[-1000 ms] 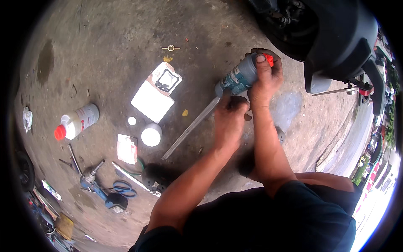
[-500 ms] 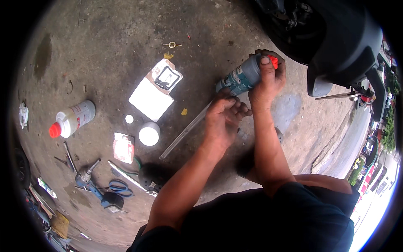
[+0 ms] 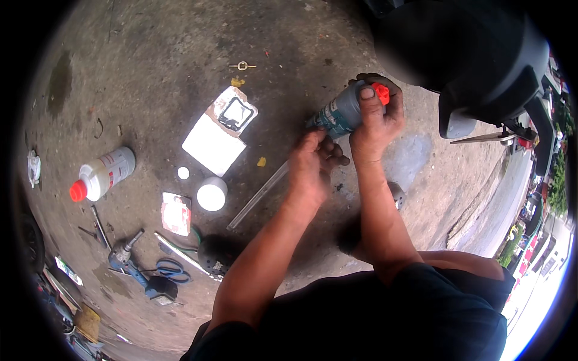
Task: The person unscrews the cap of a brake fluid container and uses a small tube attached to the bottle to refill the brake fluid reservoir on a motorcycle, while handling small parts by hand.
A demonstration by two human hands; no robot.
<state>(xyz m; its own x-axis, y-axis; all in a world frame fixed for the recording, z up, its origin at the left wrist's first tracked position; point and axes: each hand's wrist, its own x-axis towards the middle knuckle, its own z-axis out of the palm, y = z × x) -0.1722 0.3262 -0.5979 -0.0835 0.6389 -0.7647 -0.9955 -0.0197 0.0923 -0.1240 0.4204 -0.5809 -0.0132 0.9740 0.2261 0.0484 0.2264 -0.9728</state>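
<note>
Both hands [image 3: 343,144] around one spray can [image 3: 340,114]

Both forearms come up from the lower edge bare — no gloves, no watch, no rings that can be made out on the left hand [image 3: 310,165] or the right hand [image 3: 373,123]. The arms are uncovered right up to the elbows and beyond. Below them, a dark garment [image 3: 385,319] — black or very dark navy — covers the lap, plain and unmarked.
</note>
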